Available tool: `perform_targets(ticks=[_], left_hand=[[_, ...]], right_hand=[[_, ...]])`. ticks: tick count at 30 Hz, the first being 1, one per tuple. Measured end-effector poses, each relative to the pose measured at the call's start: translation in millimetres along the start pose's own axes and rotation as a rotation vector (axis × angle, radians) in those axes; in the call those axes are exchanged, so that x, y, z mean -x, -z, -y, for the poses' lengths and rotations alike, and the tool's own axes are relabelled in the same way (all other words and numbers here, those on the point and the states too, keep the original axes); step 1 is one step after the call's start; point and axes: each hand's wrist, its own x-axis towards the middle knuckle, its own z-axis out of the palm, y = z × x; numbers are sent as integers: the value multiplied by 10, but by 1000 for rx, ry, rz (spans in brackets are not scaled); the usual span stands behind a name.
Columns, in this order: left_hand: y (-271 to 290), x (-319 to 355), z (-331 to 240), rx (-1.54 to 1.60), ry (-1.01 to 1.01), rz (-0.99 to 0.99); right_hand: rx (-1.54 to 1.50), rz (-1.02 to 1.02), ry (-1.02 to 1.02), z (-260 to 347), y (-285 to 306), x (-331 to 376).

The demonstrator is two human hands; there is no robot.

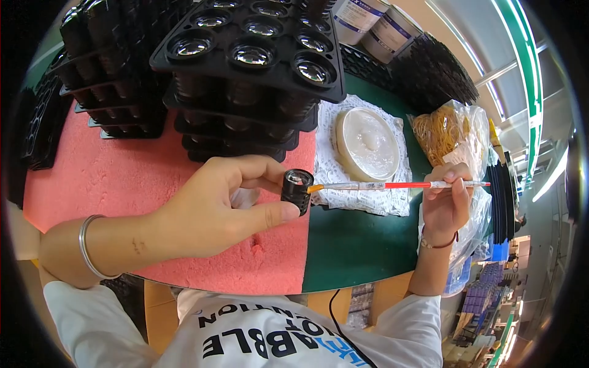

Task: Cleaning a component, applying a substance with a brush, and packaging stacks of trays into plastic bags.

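Over pink foam padding [110, 178], a small black lens barrel [297, 190] is pinched between thumb and fingers of the left hand [215, 208], while a thin red-and-white brush [399, 184] is gripped by the right hand [446, 205], its orange tip touching the barrel.

Scene bright, evenly lit from overhead. Long ceiling light strips [555, 175] at right edge blown out white. Glare spots on glass lenses in top black tray [248, 49]; small highlight on lens barrel [297, 190] in centre. Soft, short shadows under left hand [215, 208] on pink foam mat [104, 178]. Centre sharp; brush [399, 184] crisp. Strong fisheye bending: counter [356, 245] edge curves, ceiling beams bow. Black vignette fills corners. Far-right background small, smeared, hard to read.
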Motion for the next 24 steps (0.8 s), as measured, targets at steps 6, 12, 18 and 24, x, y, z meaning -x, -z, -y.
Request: perform_targets(ticks=[6, 12, 18, 24], left_hand=[[-9, 11, -6, 60, -9, 1], [-2, 10, -57, 60, 47, -23], [-18, 12, -116, 74, 68, -16], [-26, 14, -124, 88, 84, -32]], right_hand=[[18, -8, -3, 15, 12, -7], [-23, -115, 15, 23, 28, -14], [-48, 38, 29, 31, -63, 11], [-38, 57, 27, 20, -76, 25]])
